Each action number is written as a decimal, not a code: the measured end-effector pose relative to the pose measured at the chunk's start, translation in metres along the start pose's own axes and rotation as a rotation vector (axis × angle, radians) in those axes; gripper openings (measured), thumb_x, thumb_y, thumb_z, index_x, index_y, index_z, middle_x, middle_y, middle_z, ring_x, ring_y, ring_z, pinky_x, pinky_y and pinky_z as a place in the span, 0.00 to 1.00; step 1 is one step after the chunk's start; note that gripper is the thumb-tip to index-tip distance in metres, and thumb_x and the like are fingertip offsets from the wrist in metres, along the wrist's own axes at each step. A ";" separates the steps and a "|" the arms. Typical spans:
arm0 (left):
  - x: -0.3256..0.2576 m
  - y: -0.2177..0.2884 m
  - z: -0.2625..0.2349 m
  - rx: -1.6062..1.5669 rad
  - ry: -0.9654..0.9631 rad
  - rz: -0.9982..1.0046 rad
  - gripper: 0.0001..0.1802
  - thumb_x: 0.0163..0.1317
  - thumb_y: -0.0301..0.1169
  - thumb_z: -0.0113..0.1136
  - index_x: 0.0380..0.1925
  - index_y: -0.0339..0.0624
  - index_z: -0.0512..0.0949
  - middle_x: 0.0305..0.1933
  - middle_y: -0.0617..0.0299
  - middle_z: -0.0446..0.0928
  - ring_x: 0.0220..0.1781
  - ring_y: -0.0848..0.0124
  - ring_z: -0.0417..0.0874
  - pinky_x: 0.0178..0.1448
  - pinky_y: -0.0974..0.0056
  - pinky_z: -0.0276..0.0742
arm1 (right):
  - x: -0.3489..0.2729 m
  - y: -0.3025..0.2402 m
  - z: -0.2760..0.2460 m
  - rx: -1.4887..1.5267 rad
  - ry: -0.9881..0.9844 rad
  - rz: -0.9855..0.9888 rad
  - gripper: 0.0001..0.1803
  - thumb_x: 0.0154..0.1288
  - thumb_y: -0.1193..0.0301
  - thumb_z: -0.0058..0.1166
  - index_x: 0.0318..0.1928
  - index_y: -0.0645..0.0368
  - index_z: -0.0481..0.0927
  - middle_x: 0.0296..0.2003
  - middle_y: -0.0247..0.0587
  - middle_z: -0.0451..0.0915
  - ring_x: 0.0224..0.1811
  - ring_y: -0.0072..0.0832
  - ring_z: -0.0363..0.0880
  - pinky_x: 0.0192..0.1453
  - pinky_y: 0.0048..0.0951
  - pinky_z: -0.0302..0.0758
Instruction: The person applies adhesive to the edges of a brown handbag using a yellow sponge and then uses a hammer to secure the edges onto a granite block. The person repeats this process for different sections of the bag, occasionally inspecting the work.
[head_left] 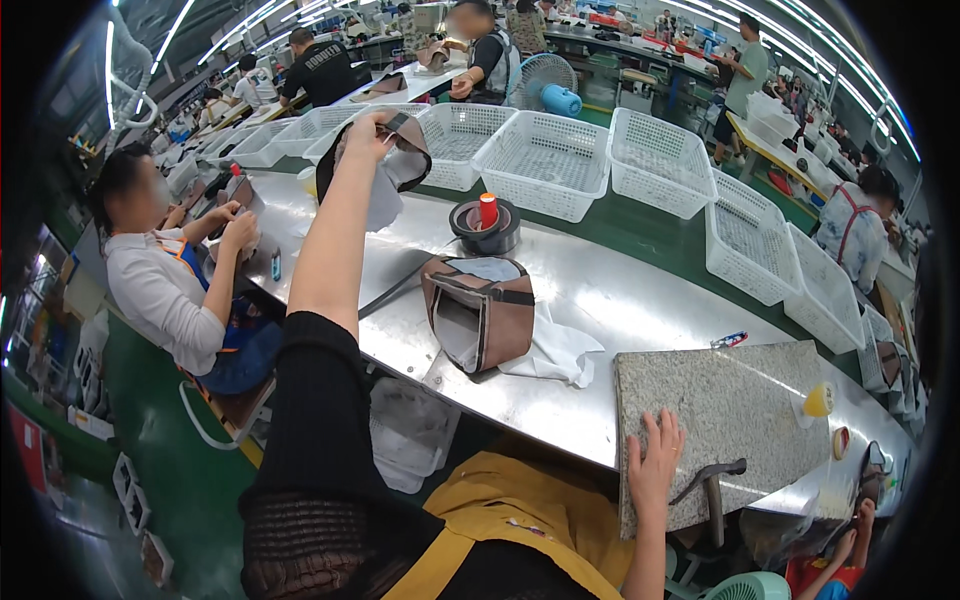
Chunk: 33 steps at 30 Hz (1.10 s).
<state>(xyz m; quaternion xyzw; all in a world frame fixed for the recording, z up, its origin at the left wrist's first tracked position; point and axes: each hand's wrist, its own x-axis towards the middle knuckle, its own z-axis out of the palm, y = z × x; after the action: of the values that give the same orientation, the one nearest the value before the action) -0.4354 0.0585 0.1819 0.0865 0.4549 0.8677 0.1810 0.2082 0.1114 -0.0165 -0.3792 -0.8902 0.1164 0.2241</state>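
My left arm reaches far forward over the metal table, and my left hand (372, 132) grips the edge of a brown sewn fabric piece (412, 133) with dark trim and a pale lining. A similar brown piece (508, 322) stands on the table, its opening facing me, with white cloth (556, 350) trailing from its right side. My right hand (654, 458) lies with fingers spread on a speckled stone slab (735, 410). Beside that hand, a hammer (714, 497) rests at the slab's near edge.
White plastic baskets (545, 165) line the table's far side. A roll of black tape (487, 237) holds a red-orange spool (488, 210). A pen-like tool (729, 341) lies behind the slab, and a yellow pot (819, 400) stands at its right. A co-worker (165, 275) sits at left.
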 end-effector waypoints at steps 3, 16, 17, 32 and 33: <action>-0.019 -0.005 0.012 0.070 0.030 -0.014 0.13 0.63 0.28 0.53 0.44 0.32 0.69 0.45 0.51 0.72 0.51 0.59 0.74 0.63 0.49 0.68 | 0.000 0.000 -0.003 -0.014 0.005 0.015 0.22 0.63 0.68 0.53 0.58 0.57 0.71 0.64 0.49 0.63 0.71 0.43 0.54 0.75 0.49 0.44; 0.020 -0.027 0.016 0.196 -0.008 -0.085 0.12 0.64 0.32 0.54 0.43 0.35 0.70 0.42 0.53 0.71 0.48 0.59 0.75 0.61 0.51 0.70 | 0.001 0.003 0.001 -0.016 0.034 0.013 0.22 0.61 0.68 0.55 0.56 0.56 0.73 0.63 0.49 0.64 0.70 0.44 0.56 0.74 0.50 0.47; 0.023 -0.030 0.018 0.192 -0.006 -0.090 0.12 0.64 0.32 0.54 0.42 0.35 0.70 0.42 0.53 0.71 0.48 0.59 0.75 0.61 0.51 0.70 | 0.001 0.003 0.001 -0.012 0.032 0.016 0.22 0.61 0.68 0.55 0.56 0.56 0.73 0.63 0.49 0.64 0.70 0.44 0.56 0.74 0.50 0.47; 0.066 -0.041 0.046 0.168 -0.011 -0.048 0.11 0.65 0.24 0.49 0.47 0.33 0.71 0.45 0.49 0.74 0.48 0.57 0.77 0.59 0.48 0.73 | 0.006 -0.001 -0.001 0.007 -0.013 0.061 0.22 0.58 0.70 0.57 0.54 0.58 0.74 0.63 0.49 0.64 0.69 0.46 0.56 0.73 0.53 0.48; 0.072 -0.042 0.048 0.176 -0.009 -0.047 0.11 0.65 0.24 0.49 0.47 0.33 0.71 0.45 0.49 0.74 0.47 0.57 0.77 0.58 0.48 0.73 | 0.006 -0.001 -0.001 0.006 -0.017 0.065 0.22 0.58 0.70 0.57 0.54 0.58 0.74 0.63 0.49 0.65 0.69 0.46 0.56 0.73 0.53 0.48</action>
<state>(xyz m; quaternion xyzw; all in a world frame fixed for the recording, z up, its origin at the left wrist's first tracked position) -0.4768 0.1456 0.1738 0.0953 0.5306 0.8194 0.1949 0.2045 0.1153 -0.0132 -0.4064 -0.8788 0.1297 0.2137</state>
